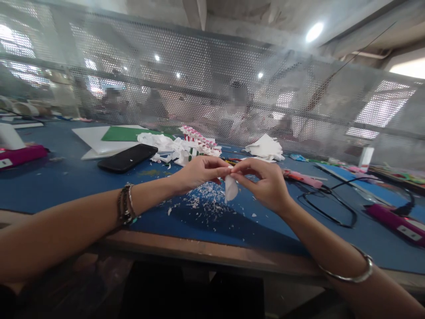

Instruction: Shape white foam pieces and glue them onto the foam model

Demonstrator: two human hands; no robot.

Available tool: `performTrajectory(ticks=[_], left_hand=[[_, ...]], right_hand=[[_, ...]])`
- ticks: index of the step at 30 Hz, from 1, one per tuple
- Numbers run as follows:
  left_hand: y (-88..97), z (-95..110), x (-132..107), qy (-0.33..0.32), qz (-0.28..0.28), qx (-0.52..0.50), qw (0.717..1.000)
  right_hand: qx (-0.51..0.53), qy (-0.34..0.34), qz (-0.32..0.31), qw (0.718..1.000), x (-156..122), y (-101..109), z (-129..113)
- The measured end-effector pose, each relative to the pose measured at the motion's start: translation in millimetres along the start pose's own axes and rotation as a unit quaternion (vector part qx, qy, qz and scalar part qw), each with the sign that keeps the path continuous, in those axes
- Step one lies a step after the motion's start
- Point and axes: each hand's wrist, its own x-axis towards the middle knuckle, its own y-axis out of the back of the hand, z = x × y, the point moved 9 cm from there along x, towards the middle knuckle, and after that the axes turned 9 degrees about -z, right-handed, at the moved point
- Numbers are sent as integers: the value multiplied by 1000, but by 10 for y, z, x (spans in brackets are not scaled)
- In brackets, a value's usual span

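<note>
White piece, partly hidden by both pinching hands.

Head view — forward, down over blue tabletop — close.

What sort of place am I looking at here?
Probably a workshop for handmade crafts, judging by the blue worktable strewn with white scraps, the pink-handled tool and the purple power strip at right.
</note>
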Motion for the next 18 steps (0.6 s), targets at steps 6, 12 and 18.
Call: performTrajectory(ticks=[6,12,18], left_hand=[[7,-46,11,28,-19,-49,998],[11,-41,30,22,-18,-18,999],[14,-44,34,19,-15,1,1000]], right_hand=[[0,-1,-12,1000,4,20,-13],[-57,51,-36,996,11,-10,-112],[-139,87,-35,986,0,-22,-201]])
